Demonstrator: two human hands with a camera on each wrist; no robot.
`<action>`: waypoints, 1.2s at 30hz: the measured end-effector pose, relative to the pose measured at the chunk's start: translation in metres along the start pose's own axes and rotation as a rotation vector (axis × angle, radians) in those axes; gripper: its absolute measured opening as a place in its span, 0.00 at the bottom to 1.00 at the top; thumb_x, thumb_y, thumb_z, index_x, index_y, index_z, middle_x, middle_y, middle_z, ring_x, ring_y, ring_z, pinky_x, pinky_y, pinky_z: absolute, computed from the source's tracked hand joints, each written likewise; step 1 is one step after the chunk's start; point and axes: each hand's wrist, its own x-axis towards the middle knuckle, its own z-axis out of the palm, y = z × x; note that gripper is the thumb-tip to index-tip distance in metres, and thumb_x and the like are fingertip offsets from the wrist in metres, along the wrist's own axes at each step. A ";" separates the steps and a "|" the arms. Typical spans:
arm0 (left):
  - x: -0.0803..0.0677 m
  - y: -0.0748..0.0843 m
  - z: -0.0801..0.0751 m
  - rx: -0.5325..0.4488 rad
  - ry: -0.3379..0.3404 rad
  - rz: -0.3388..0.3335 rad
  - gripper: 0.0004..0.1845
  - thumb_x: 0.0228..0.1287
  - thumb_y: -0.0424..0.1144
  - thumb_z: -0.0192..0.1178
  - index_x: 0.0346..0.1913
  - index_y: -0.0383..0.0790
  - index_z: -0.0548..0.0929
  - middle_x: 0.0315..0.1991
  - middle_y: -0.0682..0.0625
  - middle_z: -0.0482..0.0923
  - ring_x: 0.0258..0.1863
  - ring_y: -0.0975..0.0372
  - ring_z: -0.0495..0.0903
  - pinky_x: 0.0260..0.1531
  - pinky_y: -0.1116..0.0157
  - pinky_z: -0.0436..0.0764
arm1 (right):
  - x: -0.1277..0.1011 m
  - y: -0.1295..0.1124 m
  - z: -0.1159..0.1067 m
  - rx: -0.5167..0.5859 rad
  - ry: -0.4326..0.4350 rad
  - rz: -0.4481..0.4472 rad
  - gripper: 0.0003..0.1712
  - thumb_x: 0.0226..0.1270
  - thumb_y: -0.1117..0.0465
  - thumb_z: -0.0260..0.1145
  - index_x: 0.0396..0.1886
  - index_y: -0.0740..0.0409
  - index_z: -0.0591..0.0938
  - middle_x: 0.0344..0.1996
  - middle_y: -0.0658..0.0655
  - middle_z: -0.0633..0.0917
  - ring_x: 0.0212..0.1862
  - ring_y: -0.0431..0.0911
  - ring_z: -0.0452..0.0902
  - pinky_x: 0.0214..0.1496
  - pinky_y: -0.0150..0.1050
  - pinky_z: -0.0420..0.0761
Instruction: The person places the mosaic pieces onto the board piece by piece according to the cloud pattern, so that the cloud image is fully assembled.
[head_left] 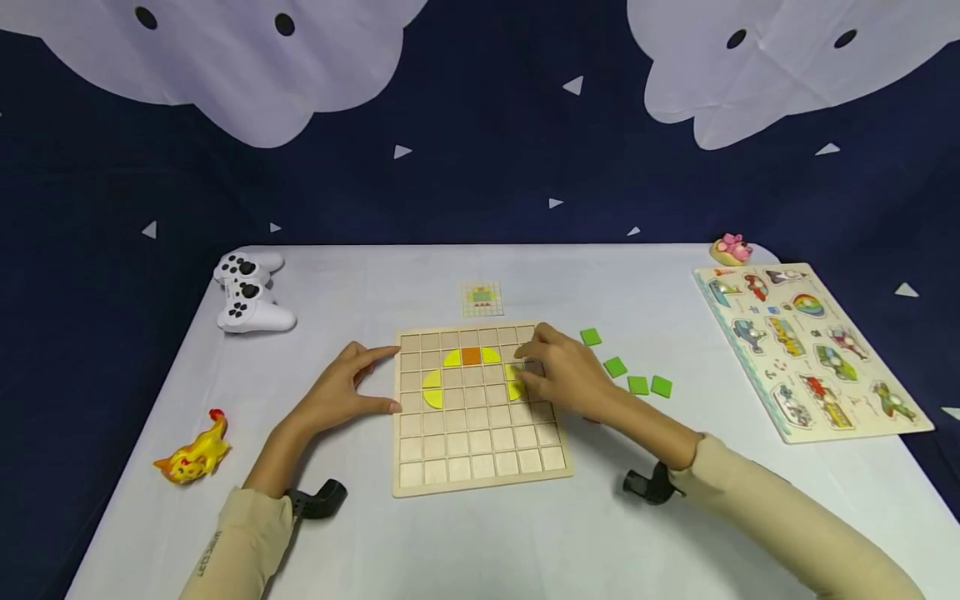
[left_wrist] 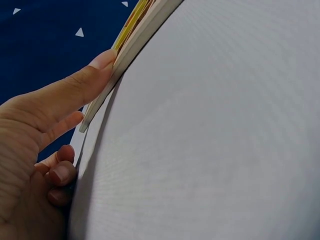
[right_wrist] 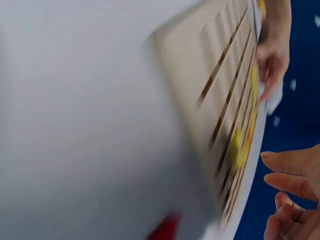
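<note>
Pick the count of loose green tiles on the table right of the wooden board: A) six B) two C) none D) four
D: the head view shows four green tiles lying loose on the table, to the right of the board, just past the right hand.

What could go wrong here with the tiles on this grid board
The right hand hovers over the yellow tiles on the board; a clumsy finger could knock one out of its cell. The left hand only braces the board's edge, so a push might slide it. The green tiles lie loose near the right forearm, which could sweep them away.
</note>
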 end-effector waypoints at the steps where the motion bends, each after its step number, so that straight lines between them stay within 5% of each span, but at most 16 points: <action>1: 0.000 0.000 0.000 0.000 0.000 0.000 0.47 0.41 0.49 0.82 0.69 0.44 0.75 0.36 0.48 0.61 0.35 0.59 0.61 0.36 0.62 0.63 | -0.004 0.010 -0.003 -0.006 -0.003 0.014 0.15 0.58 0.60 0.75 0.44 0.62 0.88 0.35 0.56 0.79 0.29 0.41 0.71 0.29 0.35 0.74; 7: 0.000 0.000 -0.001 0.002 -0.005 -0.003 0.48 0.40 0.50 0.82 0.69 0.45 0.74 0.36 0.48 0.61 0.35 0.59 0.61 0.36 0.62 0.63 | -0.029 0.057 -0.016 -0.045 -0.046 0.119 0.19 0.56 0.59 0.77 0.46 0.63 0.88 0.36 0.57 0.77 0.30 0.42 0.70 0.30 0.36 0.72; 15: -0.001 0.000 -0.002 -0.006 -0.009 -0.020 0.48 0.40 0.49 0.82 0.69 0.45 0.74 0.35 0.48 0.60 0.35 0.59 0.61 0.36 0.61 0.63 | -0.045 0.075 -0.017 -0.044 -0.053 0.167 0.18 0.58 0.60 0.76 0.46 0.64 0.88 0.37 0.57 0.77 0.31 0.43 0.71 0.30 0.35 0.71; 29: 0.000 0.004 -0.001 -0.022 -0.012 -0.022 0.48 0.39 0.49 0.82 0.69 0.47 0.74 0.36 0.48 0.62 0.37 0.58 0.63 0.38 0.61 0.65 | -0.039 0.084 -0.015 -0.044 -0.014 0.054 0.13 0.53 0.59 0.78 0.36 0.62 0.88 0.33 0.53 0.75 0.30 0.41 0.68 0.31 0.35 0.72; 36: 0.000 0.003 -0.001 -0.025 -0.007 -0.023 0.48 0.39 0.49 0.82 0.69 0.46 0.75 0.36 0.48 0.61 0.36 0.58 0.62 0.38 0.61 0.64 | -0.021 0.063 -0.011 0.001 0.006 -0.055 0.14 0.52 0.61 0.78 0.37 0.64 0.88 0.33 0.54 0.74 0.32 0.41 0.67 0.33 0.35 0.73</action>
